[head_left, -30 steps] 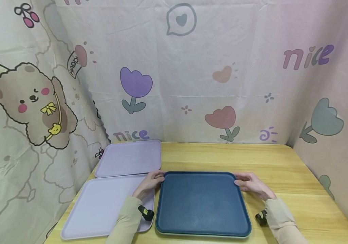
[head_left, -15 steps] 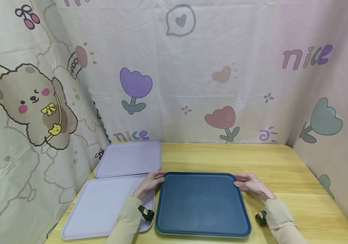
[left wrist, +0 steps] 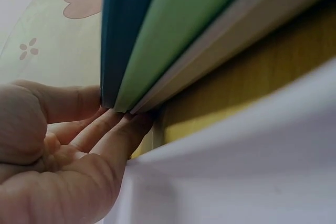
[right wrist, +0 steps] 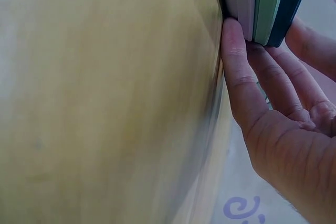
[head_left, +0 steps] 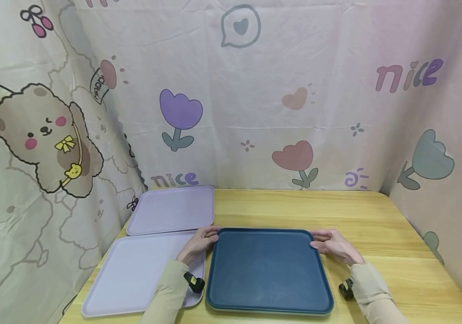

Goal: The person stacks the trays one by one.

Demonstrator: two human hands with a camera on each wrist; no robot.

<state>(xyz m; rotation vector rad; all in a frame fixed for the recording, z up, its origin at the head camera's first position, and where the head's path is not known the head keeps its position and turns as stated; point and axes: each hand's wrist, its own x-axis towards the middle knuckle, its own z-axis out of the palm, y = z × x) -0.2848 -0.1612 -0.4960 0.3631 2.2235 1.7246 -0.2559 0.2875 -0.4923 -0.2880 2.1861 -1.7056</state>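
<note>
A stack of trays (head_left: 269, 270), dark blue uppermost, is seen at the near centre of the table (head_left: 377, 220), right of a pale tray (head_left: 138, 274); its far corners are grasped by the left hand (head_left: 197, 244) and right hand (head_left: 338, 246).

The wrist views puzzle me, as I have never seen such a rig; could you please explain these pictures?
There is no robot: these are a person's bare left hand and right hand. The head view is taken from the person's head, forward and down; each wrist view from that wrist, toward its hand. On the wood-patterned table, at the person's left, lie a near lilac tray and a far lilac tray. Beside the near one is a dark blue tray; the wrist views show a green tray and a pale tray stacked beneath it. The hands touch these three at their far corners; whether they bear weight, I cannot tell.
</note>
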